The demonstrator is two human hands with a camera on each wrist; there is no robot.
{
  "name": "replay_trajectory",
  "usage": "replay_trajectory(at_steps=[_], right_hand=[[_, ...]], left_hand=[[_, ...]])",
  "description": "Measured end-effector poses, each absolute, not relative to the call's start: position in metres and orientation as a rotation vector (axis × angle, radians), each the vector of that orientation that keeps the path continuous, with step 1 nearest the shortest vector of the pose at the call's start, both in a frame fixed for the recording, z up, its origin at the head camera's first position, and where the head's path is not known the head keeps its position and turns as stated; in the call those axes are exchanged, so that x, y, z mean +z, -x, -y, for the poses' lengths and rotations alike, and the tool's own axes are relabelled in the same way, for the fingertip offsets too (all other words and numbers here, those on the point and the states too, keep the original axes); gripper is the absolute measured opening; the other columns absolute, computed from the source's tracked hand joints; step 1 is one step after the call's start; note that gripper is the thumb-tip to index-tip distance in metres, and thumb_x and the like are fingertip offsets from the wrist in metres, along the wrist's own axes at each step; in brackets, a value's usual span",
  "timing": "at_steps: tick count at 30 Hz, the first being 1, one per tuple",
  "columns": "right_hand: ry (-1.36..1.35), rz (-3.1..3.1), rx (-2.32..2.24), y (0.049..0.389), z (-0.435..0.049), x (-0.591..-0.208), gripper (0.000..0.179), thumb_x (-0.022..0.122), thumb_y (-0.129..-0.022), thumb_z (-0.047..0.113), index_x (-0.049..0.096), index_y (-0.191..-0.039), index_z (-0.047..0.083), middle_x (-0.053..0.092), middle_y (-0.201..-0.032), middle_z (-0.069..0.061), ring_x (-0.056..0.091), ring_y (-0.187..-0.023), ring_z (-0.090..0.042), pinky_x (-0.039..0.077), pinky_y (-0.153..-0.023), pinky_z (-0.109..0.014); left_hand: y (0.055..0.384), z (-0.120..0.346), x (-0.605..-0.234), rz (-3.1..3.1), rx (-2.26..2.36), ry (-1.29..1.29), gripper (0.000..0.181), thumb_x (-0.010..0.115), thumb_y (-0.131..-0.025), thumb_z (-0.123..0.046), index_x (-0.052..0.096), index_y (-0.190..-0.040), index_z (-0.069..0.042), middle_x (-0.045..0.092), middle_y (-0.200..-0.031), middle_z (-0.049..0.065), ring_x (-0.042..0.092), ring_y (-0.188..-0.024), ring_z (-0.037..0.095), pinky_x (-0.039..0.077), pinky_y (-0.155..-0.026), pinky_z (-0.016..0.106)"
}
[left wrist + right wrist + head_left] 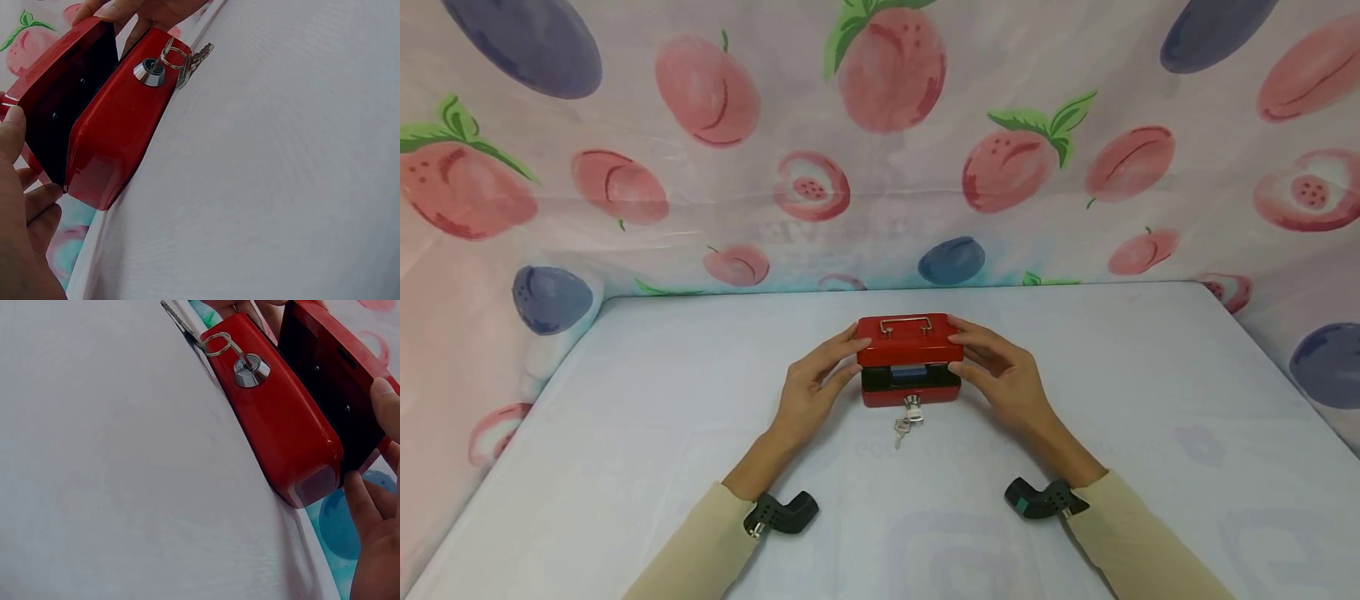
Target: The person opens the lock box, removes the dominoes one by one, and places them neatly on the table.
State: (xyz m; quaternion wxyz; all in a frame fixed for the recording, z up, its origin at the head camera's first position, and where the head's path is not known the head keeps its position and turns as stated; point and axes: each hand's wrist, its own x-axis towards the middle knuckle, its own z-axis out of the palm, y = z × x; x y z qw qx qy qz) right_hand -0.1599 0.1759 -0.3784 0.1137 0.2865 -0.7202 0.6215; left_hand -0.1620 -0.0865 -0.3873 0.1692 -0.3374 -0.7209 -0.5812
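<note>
A small red metal cash box (911, 396) sits on the white table with its lid (898, 354) partly raised, showing a dark interior. On the lid's top is a wire carrying handle (906, 323). A round silver lock (150, 72) on the front holds a key, and more keys (902, 428) hang from its ring. My left hand (811, 387) grips the lid's left end, thumb at the front edge and fingers along the side. At the right end, my right hand (1006, 379) holds the lid likewise, its thumb (385, 407) on the front edge.
White cloth covers the table (625, 467). Behind it hangs a fruit-patterned curtain (880, 175), which meets the table's back edge and drapes along both sides. A black wrist device (782, 512) is strapped at the left sleeve, and another black device (1043, 498) at the right.
</note>
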Motion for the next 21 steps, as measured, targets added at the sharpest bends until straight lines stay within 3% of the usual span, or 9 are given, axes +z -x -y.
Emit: replay_trajectory(at_steps=[10,17,21], right_hand=[[-0.843,2.065,1.815,0.1611,-0.1760,-0.3781,0.036,0.057,-0.077,-0.018,0.054,-0.112,-0.012,0.044,-0.127,-0.025,0.042,-0.117,-0.035,0.038,-0.086,-0.050],[-0.793,1.949,1.818,0.1622,-0.1724,-0.3790,0.036,0.060,-0.072,-0.021,0.056,-0.108,-0.015,0.050,-0.118,-0.029,0.048,-0.109,-0.037,0.043,-0.083,-0.043],[-0.760,1.961,1.768,0.1614,-0.1708,-0.3784,0.037,0.061,-0.072,-0.019,0.058,-0.108,-0.012,0.052,-0.116,-0.027,0.052,-0.106,-0.033,0.045,-0.082,-0.039]], left_hand=[[0.1654,0.0858,-0.3876,2.027,-1.596,0.936,0.039,0.058,-0.077,0.015,0.058,-0.114,0.004,0.049,-0.120,0.027,0.043,-0.115,0.038,0.038,-0.093,0.032],[0.1665,0.0851,-0.3850,1.980,-1.554,0.945,0.038,0.059,-0.076,0.016,0.057,-0.113,0.007,0.052,-0.117,0.027,0.046,-0.112,0.038,0.038,-0.093,0.033],[0.1667,0.0840,-0.3830,1.941,-1.509,0.955,0.039,0.059,-0.074,0.017,0.060,-0.111,0.004,0.054,-0.113,0.027,0.049,-0.108,0.039,0.040,-0.091,0.034]])
